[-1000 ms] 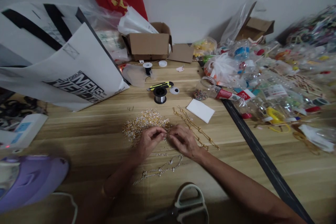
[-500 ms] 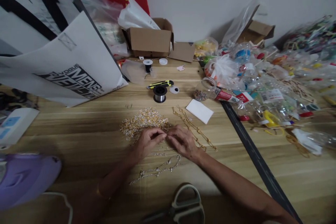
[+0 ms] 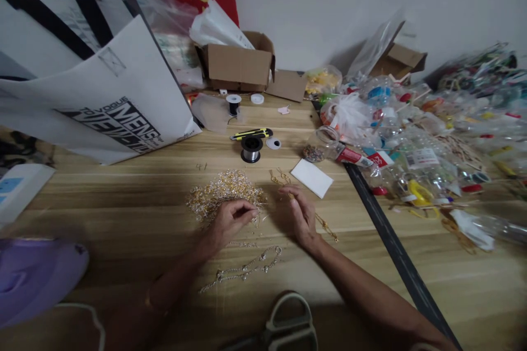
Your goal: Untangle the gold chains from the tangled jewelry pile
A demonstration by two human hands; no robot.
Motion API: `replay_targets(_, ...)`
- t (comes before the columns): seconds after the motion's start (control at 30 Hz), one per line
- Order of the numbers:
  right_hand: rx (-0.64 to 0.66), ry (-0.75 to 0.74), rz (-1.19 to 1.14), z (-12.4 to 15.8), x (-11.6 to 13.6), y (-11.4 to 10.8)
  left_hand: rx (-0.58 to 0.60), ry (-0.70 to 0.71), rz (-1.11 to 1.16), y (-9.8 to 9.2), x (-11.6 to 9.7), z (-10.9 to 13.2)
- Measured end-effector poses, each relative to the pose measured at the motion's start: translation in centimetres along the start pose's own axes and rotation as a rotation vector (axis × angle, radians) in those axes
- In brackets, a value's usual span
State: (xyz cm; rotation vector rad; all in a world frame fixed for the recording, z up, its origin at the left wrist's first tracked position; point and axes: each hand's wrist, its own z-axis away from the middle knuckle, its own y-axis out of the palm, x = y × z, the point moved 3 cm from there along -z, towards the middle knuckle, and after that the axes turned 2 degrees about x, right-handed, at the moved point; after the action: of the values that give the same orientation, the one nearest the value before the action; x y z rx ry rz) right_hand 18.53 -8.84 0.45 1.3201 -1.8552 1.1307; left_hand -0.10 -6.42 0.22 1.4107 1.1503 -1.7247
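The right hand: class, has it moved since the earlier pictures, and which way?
Yes: the right hand has shifted rightward, nearer the white card lying on the table.

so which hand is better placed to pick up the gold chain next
The right hand, most likely: it is over the gold chain, hiding part of it, though touching is unclear. The left hand is farther off, beside the pile of small gold and silver pieces.

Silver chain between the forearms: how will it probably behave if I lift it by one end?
The silver chain would likely hang floppy, since it lies in a loose bend. It is probably light, being so slender. The small clusters along it might make it snag rather than slide smoothly.
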Motion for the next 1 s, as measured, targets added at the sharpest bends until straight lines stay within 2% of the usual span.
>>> replay_targets(0.33,0.019,-0.211,0.171,0.0,0.5,0.1,-0.046,0.134,-0.107,0.3,0.4,0.0)
replay_targets(0.6,0.283,-0.522,0.370,0.9,2.1,1.3,-0.027,0.226,-0.235,0.5,-0.3,0.3)
replay_targets(0.73,0.352,-0.526,0.468,1.1,2.0,1.5,-0.033,0.250,-0.228,0.5,0.0,0.3)
replay_targets(1.0,0.368,-0.513,0.509,1.3,1.0,1.8,-0.023,0.235,-0.235,0.5,0.1,0.4)
